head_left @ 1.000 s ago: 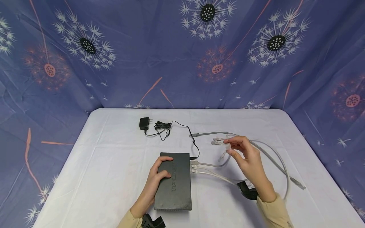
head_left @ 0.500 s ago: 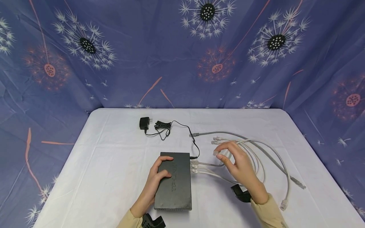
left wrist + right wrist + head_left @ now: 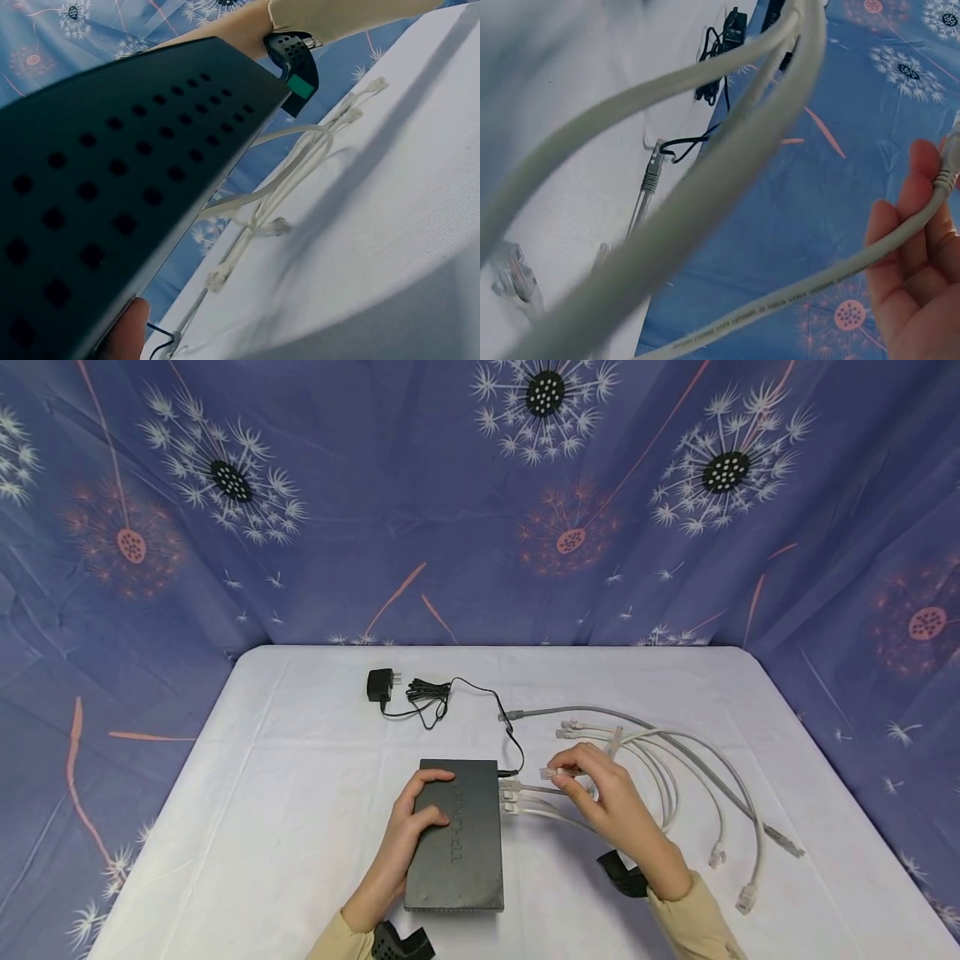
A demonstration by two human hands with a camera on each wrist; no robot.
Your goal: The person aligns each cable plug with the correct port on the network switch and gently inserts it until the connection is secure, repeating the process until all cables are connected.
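A black network switch (image 3: 472, 868) with TP-LINK lettering is gripped along its left side by my left hand (image 3: 396, 843). Thumb and index finger lie over its top; the other fingers are mostly hidden. In the left wrist view its vented wall (image 3: 105, 172) fills the upper left, a fingertip (image 3: 129, 330) at its lower edge. Several network cable plugs (image 3: 511, 797) sit in its right side. Right of them, my right hand (image 3: 611, 797) pinches a pale network cable's clear plug (image 3: 548, 773), apart from the switch. That cable (image 3: 780, 304) runs from the fingers in the right wrist view.
Loose pale cable ends (image 3: 572, 730) lie beyond my right hand, more plugs (image 3: 747, 897) to its right. A darker grey cable (image 3: 720, 768) crosses the table behind. The black power adapter (image 3: 380, 685) lies at the back left, its cord (image 3: 497, 695) running to the switch.
My right hand has moved left and toward me, bringing the pinched plug nearer the switch. Other cable ends have dropped to the table at right. My left hand and the switch have barely moved.
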